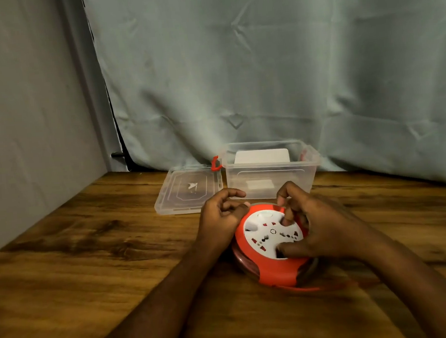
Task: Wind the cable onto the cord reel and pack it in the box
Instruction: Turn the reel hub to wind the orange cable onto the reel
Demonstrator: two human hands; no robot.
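Note:
A round cord reel point(271, 267), orange with a white socket face, lies flat on the wooden table. My right hand point(325, 230) rests on top of it, with fingers pressed into recesses of the white face. At the reel's left rim my left hand point(221, 215) holds the edge with curled fingers. An orange cable point(359, 284) leaves the reel's near side and runs off to the right across the table. The clear plastic box point(270, 171) with red latches stands open just behind the reel.
The box's clear lid point(188, 189) lies flat on the table point(90, 254) to the left of the box. A grey curtain hangs behind the table, and a grey wall stands along its left side.

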